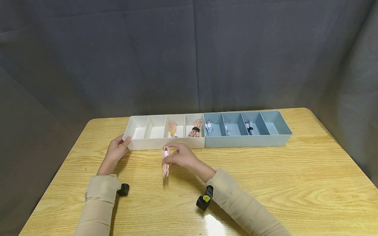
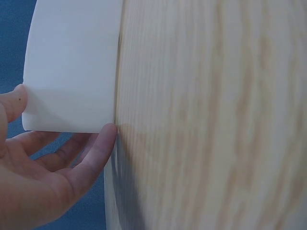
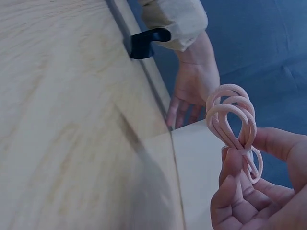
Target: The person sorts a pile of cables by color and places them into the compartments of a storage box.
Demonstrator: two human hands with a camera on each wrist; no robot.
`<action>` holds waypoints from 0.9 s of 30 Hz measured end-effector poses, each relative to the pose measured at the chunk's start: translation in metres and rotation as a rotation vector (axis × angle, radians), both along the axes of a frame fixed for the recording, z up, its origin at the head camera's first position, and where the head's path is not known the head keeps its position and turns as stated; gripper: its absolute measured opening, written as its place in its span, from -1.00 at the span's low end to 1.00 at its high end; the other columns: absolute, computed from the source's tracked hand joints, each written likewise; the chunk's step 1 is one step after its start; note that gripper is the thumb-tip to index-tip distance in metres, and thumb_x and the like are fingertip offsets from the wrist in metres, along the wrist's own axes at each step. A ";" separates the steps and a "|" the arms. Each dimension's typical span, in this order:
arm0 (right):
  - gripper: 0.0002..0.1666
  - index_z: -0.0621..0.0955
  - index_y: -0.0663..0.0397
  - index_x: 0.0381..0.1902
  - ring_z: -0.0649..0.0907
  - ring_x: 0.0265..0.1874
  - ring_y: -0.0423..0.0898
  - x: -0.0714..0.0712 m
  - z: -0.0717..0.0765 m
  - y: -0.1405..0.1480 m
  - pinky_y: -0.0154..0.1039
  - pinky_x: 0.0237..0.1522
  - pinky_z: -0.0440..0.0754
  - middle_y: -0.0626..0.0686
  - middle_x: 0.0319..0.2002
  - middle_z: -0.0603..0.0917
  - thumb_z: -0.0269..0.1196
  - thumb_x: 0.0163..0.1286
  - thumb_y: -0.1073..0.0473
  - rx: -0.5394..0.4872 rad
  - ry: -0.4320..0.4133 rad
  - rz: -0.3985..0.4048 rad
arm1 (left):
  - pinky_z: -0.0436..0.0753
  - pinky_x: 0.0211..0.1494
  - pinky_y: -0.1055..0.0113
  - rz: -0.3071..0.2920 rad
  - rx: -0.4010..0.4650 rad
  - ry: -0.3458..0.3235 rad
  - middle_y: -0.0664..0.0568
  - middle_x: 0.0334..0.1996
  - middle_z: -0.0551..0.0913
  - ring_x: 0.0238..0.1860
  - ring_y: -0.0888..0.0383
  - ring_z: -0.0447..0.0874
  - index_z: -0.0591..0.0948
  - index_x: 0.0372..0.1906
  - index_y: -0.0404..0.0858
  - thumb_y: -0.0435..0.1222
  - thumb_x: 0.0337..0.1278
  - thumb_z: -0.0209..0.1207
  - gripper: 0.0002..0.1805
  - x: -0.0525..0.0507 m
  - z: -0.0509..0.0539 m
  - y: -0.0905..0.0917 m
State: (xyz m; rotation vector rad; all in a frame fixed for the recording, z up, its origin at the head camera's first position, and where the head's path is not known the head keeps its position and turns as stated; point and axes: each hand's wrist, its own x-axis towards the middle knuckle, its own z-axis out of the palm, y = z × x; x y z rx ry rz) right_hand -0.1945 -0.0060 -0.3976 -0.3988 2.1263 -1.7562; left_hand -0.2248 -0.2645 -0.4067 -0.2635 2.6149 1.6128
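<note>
In the head view my right hand [image 1: 183, 156] pinches a coiled pink USB cable [image 1: 166, 164] in front of the white divided box [image 1: 165, 144]. Loops of the pink cable [image 3: 230, 112] stand out above the fingers in the right wrist view, with a pale tie round their middle. At the box's left end, my left hand [image 1: 116, 150] grips the front corner. In the left wrist view its thumb touches the rim side of the white box [image 2: 72, 62], while a fingertip reaches the lower corner.
Two more pink cables, one with a yellow tie [image 1: 172, 130] and one with a black tie [image 1: 196, 128], lie in the white box's right compartments. A blue divided box [image 1: 245, 141] adjoins it, holding several pale blue cables. Both stand on a wooden table [image 1: 265, 183] before a dark curtain [image 1: 189, 59].
</note>
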 end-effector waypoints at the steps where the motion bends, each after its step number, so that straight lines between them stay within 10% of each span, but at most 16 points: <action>1: -0.43 0.51 0.23 0.06 0.55 -0.68 -0.04 -0.001 0.002 0.000 -0.09 -0.49 0.65 -0.02 -0.68 0.58 0.35 0.02 0.36 -0.013 -0.004 0.000 | 0.57 0.01 0.16 -0.001 -0.001 0.002 -0.37 0.21 0.19 0.18 -0.21 0.24 0.03 0.38 -0.38 -0.04 0.37 -0.21 -0.34 0.000 0.000 0.000; 27: -0.38 0.42 0.19 0.17 0.55 -0.65 -0.11 -0.032 0.019 -0.021 -0.34 -0.63 0.53 0.02 -0.59 0.63 0.30 0.12 0.33 -0.081 -0.028 -0.076 | 0.58 0.00 0.16 -0.003 -0.003 0.001 -0.37 0.21 0.19 0.17 -0.23 0.25 0.04 0.37 -0.39 0.00 0.35 -0.21 -0.30 0.000 0.000 -0.001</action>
